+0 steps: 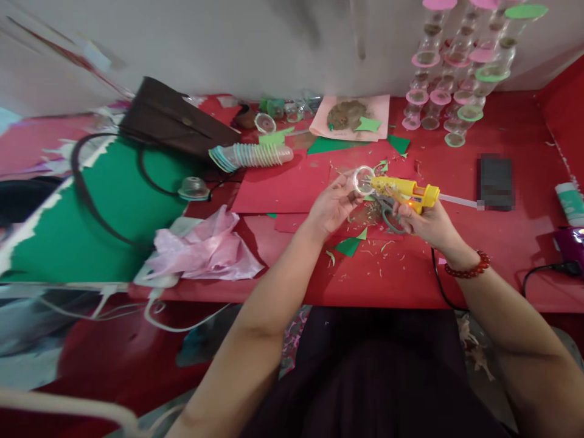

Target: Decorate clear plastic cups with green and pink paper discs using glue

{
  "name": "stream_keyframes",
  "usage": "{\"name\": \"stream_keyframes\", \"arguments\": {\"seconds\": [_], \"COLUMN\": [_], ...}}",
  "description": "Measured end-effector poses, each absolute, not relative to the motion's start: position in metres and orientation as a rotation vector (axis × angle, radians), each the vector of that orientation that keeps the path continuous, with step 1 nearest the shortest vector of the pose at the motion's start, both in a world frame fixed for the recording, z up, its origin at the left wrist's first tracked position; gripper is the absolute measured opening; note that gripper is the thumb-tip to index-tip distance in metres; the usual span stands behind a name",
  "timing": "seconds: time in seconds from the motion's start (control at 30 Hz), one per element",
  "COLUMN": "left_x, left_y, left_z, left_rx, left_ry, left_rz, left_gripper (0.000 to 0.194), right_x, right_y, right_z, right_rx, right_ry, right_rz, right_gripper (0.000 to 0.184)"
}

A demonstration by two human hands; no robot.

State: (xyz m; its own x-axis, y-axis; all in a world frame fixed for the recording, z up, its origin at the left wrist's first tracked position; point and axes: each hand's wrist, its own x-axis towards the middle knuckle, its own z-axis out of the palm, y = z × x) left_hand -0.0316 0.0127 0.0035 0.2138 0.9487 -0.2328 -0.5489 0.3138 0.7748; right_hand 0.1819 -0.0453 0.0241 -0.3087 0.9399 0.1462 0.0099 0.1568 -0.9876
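A green board [68, 219] lies at the left, with a dark brown bag [177, 115] at its far right side and a crumpled pink plastic bag [205, 243] near the bench edge. Farther right, a nested stack of clear cups [255, 156] lies on its side, its pieces apparently unused so far. Next comes the left hand [335, 204], thumb and fingers pinched closed on a clear cup [364, 181] that shows its round rim; the cup sits at the fingertips, just off the bench [387, 289] and joined to no other piece that I can see. Immediately right of it is a yellow glue gun [401, 187], its nozzle at the cup's right side, though whether they touch I cannot tell. The right hand [424, 222] is wrapped around the gun's handle, and grey scissors [391, 219] lie below it among green scraps. Far right stand several tall columns [457, 59] of clear sections and pink and green discs, seemingly assembled already, so I judge that much of the joining is done while the held cup is not yet fixed. A dark rectangular object [496, 182] lies nearer, right of the gun.
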Motion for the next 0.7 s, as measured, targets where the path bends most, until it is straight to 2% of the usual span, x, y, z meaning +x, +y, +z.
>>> {"name": "stream_keyframes", "arguments": {"seconds": [0.27, 0.7], "left_x": [-0.0286, -0.0291], "left_y": [0.0071, 0.0061], "left_z": [0.0120, 0.0115], "left_rx": [0.641, 0.686], "left_ry": [0.822, 0.811], "left_rz": [1.071, 1.049], "left_gripper": [0.016, 0.015], "right_x": [0.1837, 0.1821], "right_y": [-0.0433, -0.0431], "right_z": [0.0168, 0.0176], "right_rx": [-1.116, -1.146], "right_ry": [-1.453, -1.433], "right_rz": [1.259, 1.223], "right_gripper": [0.059, 0.063]}}
